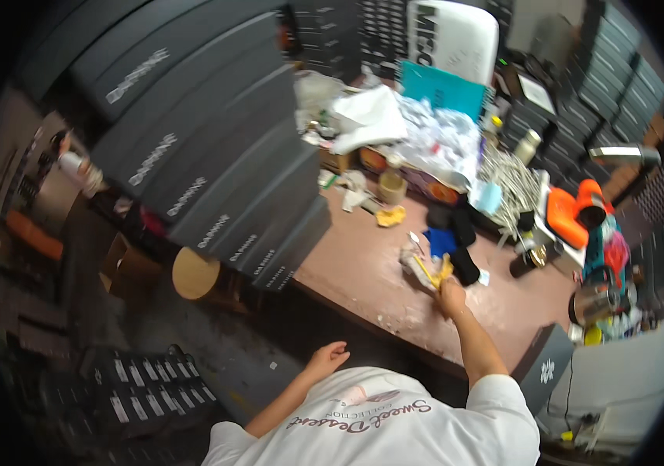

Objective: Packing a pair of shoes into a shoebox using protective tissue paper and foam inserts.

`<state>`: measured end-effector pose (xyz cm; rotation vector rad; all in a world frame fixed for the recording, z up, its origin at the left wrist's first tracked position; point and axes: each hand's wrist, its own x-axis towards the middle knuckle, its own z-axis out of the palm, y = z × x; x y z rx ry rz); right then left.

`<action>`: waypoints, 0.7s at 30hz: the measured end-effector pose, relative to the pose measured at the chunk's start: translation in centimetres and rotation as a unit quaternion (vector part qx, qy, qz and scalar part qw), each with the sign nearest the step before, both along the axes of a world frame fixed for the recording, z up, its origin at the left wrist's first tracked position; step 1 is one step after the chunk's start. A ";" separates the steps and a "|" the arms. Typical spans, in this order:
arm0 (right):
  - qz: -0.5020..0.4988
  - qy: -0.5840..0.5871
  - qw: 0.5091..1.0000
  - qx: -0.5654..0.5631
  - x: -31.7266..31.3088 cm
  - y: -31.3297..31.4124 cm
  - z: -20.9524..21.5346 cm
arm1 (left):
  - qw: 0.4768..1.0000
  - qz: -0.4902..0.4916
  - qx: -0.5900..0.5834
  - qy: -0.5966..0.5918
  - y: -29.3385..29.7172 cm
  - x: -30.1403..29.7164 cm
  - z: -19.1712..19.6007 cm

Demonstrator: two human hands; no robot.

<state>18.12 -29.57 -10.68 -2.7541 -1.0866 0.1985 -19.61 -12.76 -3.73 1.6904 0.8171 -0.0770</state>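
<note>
My right hand [450,299] reaches over the brown tabletop [347,268], its fingers closed on a crumpled yellow and whitish cloth-like piece [419,266]; its exact kind is blurred. Just beyond lie a blue piece [441,242] and a black, soft-looking item [465,266]. A small pale tag-like piece [484,277] is to the right of them. My left hand [326,359] hangs in front of the table's near edge, fingers loosely bent and somewhat apart, with nothing seen in it. Farther back on the table is another crumpled yellow piece [390,216].
Dark shoeboxes [215,155] are stacked high at the left. White crumpled paper [441,136], a tape roll [392,187], a bundle of pale cords [512,186] and an orange tool-like object [565,219] crowd the table's back. A kettle [592,301] is at right, a round stool [196,273] at left.
</note>
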 end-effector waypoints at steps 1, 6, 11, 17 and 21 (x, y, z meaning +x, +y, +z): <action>-0.006 -0.025 1.000 -0.014 0.9 2.0 0.6 | 1.000 0.009 0.012 0.023 0.9 -1.4 -1.0; 0.136 -0.142 0.930 0.310 4.1 15.8 20.2 | 0.998 0.048 0.009 -0.025 5.7 -3.4 -0.5; 0.400 -0.347 0.684 0.501 -13.1 28.0 55.4 | 0.987 0.030 0.111 -0.110 10.9 -2.7 4.2; 0.347 -0.581 0.579 0.454 -26.9 31.8 75.5 | 0.946 -0.077 0.192 -0.250 11.9 4.4 8.8; 0.286 -0.542 0.635 0.469 -30.6 34.8 79.7 | 0.956 -0.107 0.151 -0.229 12.4 3.4 8.4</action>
